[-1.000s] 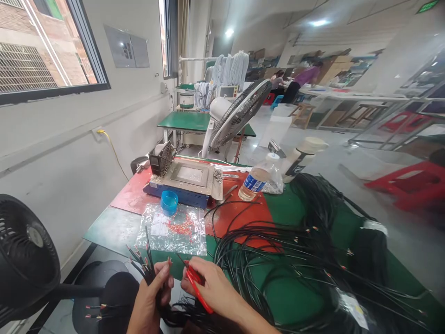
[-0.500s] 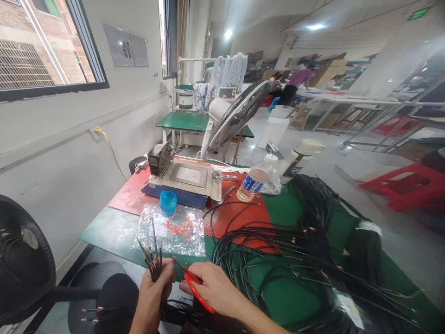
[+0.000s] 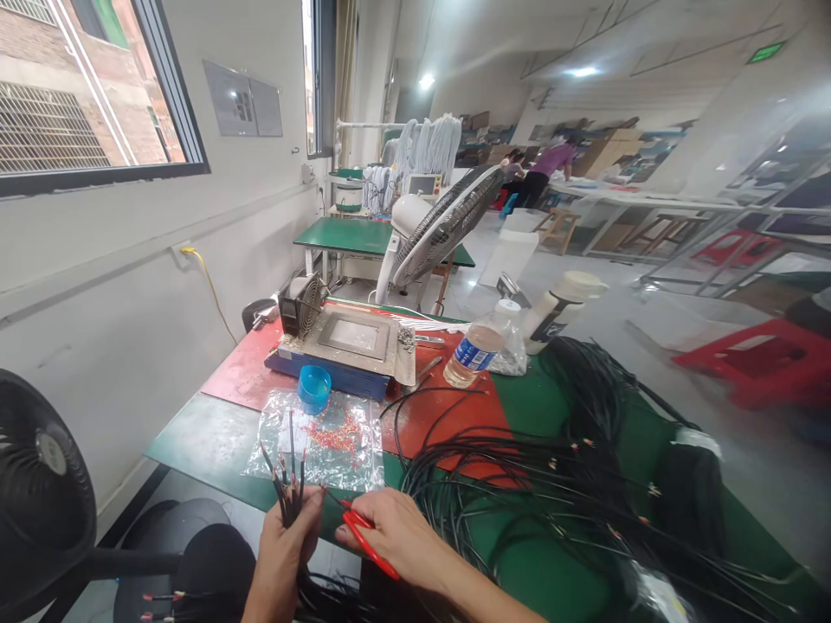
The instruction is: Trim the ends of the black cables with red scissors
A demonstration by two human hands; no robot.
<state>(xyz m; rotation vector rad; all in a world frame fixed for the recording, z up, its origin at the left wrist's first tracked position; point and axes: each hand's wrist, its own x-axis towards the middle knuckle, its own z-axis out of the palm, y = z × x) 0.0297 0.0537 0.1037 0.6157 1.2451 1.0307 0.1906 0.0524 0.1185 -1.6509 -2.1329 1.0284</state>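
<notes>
My left hand is closed round a bundle of thin black wires whose red-tipped ends stand upright above the fist. My right hand grips a red-handled tool, its tip pointing toward the wire ends just beside the left thumb. Both hands are at the near edge of the green table. A clear plastic bag strewn with small red terminals lies flat just beyond the hands. A large tangle of black cables spreads over the table to the right.
A blue cap sits on the bag's far edge. Behind it are a blue-based machine with a metal plate, a small fan, a water bottle and a white bottle. A black fan stands at lower left; people work far back.
My left hand has gathered the splayed wires into a tight upright bundle and shifted slightly right. My right hand with the red tool has stayed beside it. The view tilted a little.
</notes>
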